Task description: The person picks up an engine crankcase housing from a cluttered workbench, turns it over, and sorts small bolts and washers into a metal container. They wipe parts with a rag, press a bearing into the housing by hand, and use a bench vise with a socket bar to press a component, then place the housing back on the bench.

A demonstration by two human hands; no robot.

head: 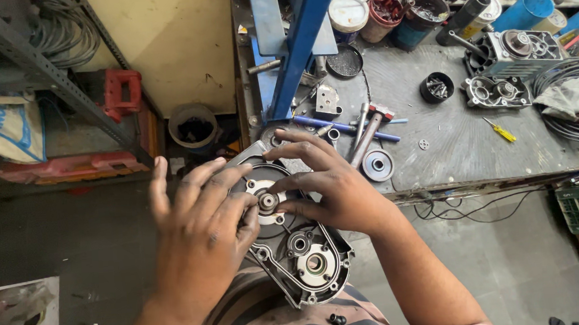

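Note:
A grey metal gear housing (309,265) with several round bearing seats lies tilted on my lap, in front of the workbench edge. My left hand (200,235) covers its left side, fingers curled against the upper bearing hub (267,202). My right hand (327,180) reaches over the top of the housing, fingertips resting around the same hub and on the housing rim. Both hands touch the housing; the part of it under my left palm is hidden.
A worn workbench (462,145) holds a loose gear (377,164), a hammer (368,134), a yellow screwdriver (500,130), a black cup of bolts (437,87), other gear casings (499,93), tins and coiled cable. A blue steel frame (299,41) rises behind. Metal shelving (49,70) stands left.

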